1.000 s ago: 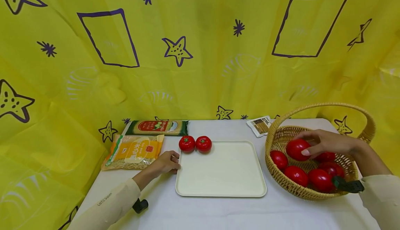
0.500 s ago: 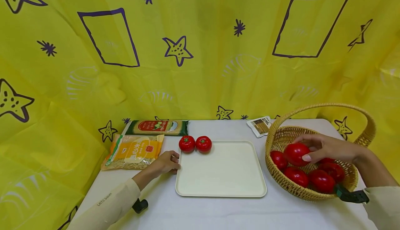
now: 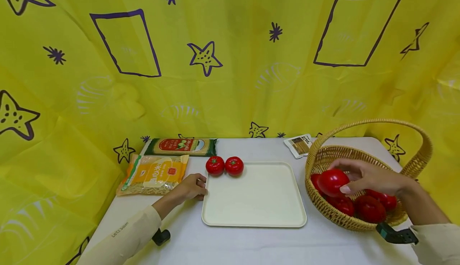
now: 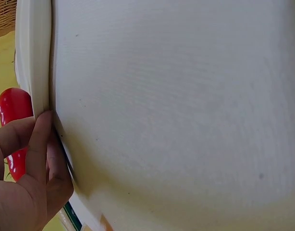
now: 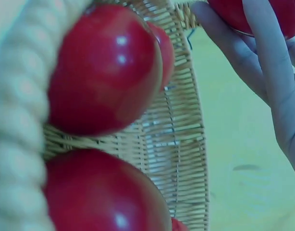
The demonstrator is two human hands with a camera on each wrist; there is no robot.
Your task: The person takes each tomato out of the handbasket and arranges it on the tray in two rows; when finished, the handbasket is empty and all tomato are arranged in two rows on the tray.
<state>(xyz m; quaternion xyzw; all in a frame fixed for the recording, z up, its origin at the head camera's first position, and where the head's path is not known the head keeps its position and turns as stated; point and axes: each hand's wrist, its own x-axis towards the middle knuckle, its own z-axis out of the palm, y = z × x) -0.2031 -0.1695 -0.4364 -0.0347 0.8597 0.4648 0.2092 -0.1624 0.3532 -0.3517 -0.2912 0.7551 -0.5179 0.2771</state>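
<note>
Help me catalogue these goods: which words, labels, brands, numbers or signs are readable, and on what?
"Let's Swim": cream fabric left sleeve.
Flat green packet with red oval label: lettering too blurred.
Orange and clear plastic bag: characters too blurred.
Small white and brown sachet: print too small.
No readable numbers.

Green pack point(image 3: 183, 147) lying by the yellow curtain point(image 3: 237, 101), orange bag point(image 3: 157, 174) around its 7:30. Little white sachet point(image 3: 299, 145) way over at the pack's 3 o'clock.

A yellow printed curtain point(image 3: 237, 97) behind a white table point(image 3: 251, 245) suggests a booth.
</note>
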